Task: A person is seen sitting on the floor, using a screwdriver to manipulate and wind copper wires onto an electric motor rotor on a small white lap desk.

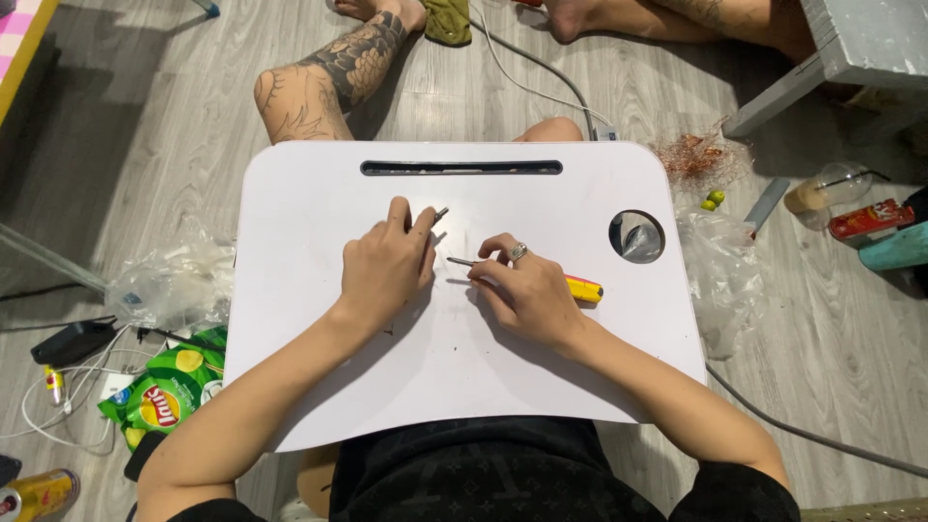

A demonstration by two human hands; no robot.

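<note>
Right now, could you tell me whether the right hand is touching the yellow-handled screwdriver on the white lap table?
Touching. The head view shows the right hand closed over the yellow-handled screwdriver, its metal shaft sticking out past the fingers on the white lap table.

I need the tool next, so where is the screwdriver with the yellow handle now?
In the head view, the screwdriver lies in the right hand on the white lap table, its tip toward the left hand, left of the round hole.
</note>
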